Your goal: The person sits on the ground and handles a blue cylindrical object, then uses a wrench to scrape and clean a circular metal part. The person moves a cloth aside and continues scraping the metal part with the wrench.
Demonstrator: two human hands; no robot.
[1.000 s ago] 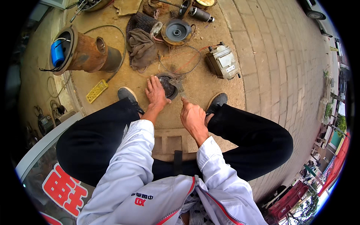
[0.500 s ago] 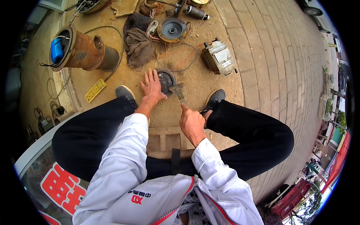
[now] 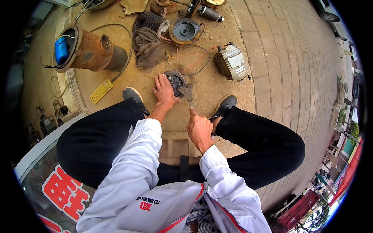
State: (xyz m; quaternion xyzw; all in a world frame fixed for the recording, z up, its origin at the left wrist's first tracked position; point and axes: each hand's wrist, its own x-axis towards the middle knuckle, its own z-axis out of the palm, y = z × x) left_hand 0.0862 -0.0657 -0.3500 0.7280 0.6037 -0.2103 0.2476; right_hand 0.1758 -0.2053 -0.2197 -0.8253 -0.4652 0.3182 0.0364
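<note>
On the ground between my feet lies a round dark metal cover [image 3: 175,80] with a raised rim and a rough, dirty inside. My left hand [image 3: 164,91] lies against its left side, fingers stretched out and thumb toward its near edge. My right hand [image 3: 199,130] is closed round the handle of a worn metal tool that looks like an adjustable wrench [image 3: 187,92]. The broad head of this tool reaches the cover's right rim; whether it touches the rim or hovers just above, I cannot tell.
Beyond the cover lie a brown cloth [image 3: 149,48], a round pump housing [image 3: 184,31] and thin wires. A grey boxy motor part [image 3: 234,64] stands at right. At left are a rusty cylinder [image 3: 91,50] with a blue capacitor [image 3: 61,50] and a yellow power strip [image 3: 101,91].
The whole view has shifted slightly, with the ground things now a little farther right and lower. My left hand stays on the cover, and the tool's head has turned somewhat at the rim.
</note>
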